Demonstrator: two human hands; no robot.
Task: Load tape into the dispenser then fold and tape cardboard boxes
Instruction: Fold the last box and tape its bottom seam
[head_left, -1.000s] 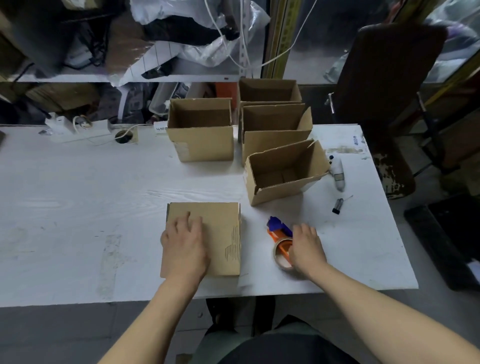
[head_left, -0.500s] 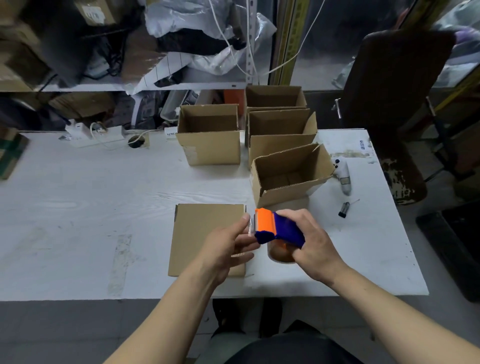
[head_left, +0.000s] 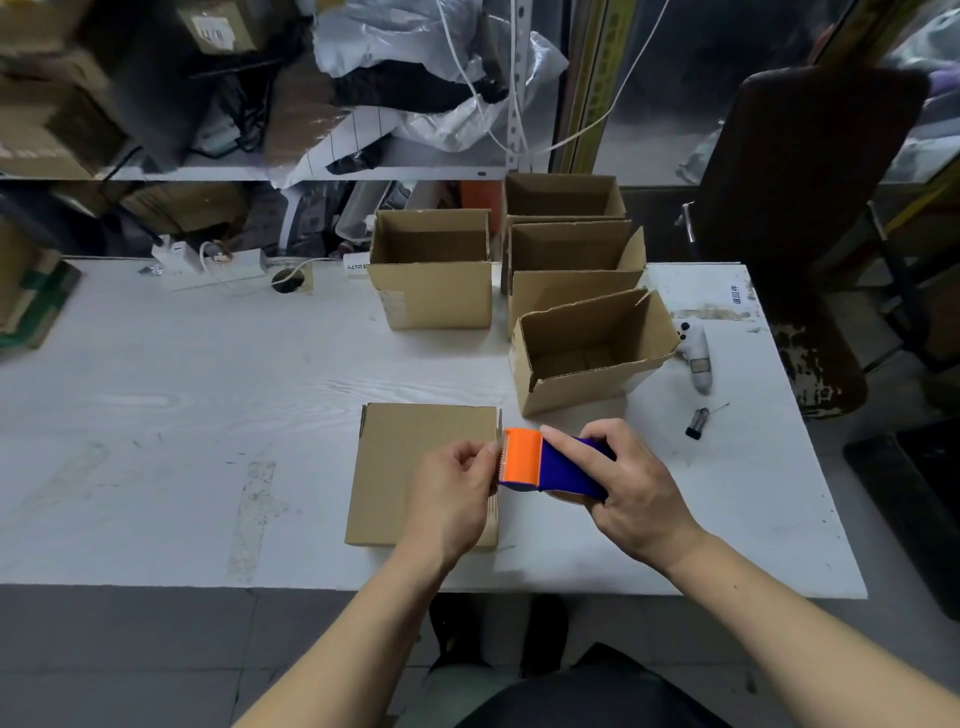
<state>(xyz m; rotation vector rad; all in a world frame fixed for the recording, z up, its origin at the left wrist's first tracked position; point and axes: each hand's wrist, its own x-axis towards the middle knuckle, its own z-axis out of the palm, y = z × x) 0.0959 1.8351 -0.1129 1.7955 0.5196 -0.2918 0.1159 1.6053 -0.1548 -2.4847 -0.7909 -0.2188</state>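
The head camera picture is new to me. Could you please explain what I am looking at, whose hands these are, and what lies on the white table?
There is no machine here. A person wears a camera on the head, so it looks forward and down at that person's own two bare arms.

The right hand grips an orange and blue tape dispenser. The left hand pinches at its orange front edge, probably at the tape end, which is too small to see.

Below the hands, a closed cardboard box lies on the white table. Behind it stand four open boxes. At the right lie a white handheld device and a small dark object. A power strip sits at the far left.
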